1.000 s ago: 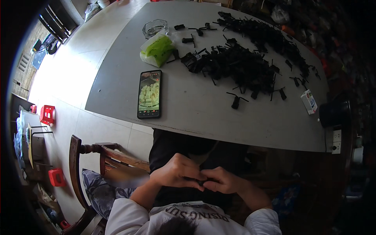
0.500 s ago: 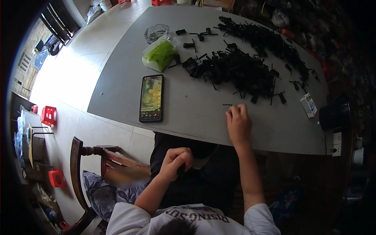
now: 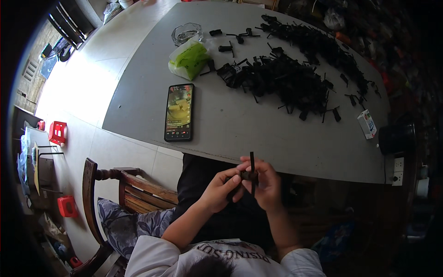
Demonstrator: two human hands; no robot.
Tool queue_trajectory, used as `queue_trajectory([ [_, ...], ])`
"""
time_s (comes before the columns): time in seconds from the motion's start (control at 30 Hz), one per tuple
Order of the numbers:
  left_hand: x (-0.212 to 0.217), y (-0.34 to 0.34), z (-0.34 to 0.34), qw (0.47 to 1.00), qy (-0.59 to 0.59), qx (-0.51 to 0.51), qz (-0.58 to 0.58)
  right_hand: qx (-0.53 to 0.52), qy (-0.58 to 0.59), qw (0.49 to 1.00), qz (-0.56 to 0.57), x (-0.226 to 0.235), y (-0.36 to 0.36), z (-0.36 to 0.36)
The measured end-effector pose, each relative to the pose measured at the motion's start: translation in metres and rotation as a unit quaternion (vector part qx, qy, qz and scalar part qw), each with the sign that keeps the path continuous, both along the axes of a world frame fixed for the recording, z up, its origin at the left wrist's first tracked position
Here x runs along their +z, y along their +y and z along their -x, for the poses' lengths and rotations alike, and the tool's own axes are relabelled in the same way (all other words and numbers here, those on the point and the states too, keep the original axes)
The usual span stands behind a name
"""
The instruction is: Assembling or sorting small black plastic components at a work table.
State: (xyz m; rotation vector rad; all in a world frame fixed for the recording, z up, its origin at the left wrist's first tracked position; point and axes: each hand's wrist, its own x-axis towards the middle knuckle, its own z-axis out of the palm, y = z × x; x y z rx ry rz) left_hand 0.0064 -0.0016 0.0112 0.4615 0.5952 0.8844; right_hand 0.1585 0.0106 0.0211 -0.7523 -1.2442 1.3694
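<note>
Both hands meet at lower centre of frame, below the grey table [image 3: 277, 138] edge. Left hand [image 3: 220, 188] and right hand [image 3: 264, 181] are pinched together on a small black plastic part [image 3: 249, 175], its thin stem pointing up. Phone [image 3: 179, 112] left of centre, pile of black parts [image 3: 286, 81] upper centre-right, green bag [image 3: 190, 57] upper centre.

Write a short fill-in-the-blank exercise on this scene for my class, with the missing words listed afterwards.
1. Both hands hold a small ____ part in front of the table's near edge.
2. The phone lies flat with its screen ____.
3. The green bag lies beside a glass ____.

Missing words: black; lit; ashtray
</note>
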Motion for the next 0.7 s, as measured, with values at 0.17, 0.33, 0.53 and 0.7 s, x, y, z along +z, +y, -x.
queue_trajectory([
  [0.17, 0.008, 0.001, 0.006, 0.996, -0.044, 0.054, -0.053, 0.031, -0.006, 0.999, 0.009, 0.006, -0.006, -0.005],
  [0.33, 0.020, 0.002, 0.018, 0.954, 0.192, 0.066, -0.220, 0.093, 0.131, 0.983, 0.084, 0.003, -0.014, -0.016],
  [0.53, 0.033, 0.002, 0.020, 0.811, 0.354, 0.020, -0.465, 0.186, 0.077, 0.951, 0.235, 0.005, -0.019, -0.026],
  [0.7, 0.043, -0.005, 0.011, 0.727, 0.447, 0.071, -0.516, 0.056, 0.051, 0.973, 0.219, 0.014, -0.023, -0.015],
])
